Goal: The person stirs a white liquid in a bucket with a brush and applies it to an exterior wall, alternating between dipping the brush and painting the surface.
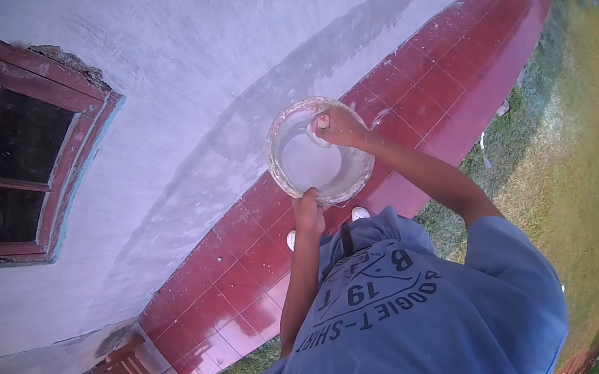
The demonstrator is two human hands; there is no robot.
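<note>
Head view: bucket (307, 163) mouth faces camera

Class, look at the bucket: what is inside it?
Pale, smeared walls and a whitish bottom show inside the bucket. The right hand reaches in at the far rim and covers that part. What it holds cannot be told.

We could not tell what our right hand (341, 128) pinched at the rim of the bucket (285, 159); it was too small. Our left hand (309, 213) had its fingers hidden under that rim. Our shirt (416, 318) covered most of both shoes (360, 213), and the left edge cut the window (8, 148).
</note>
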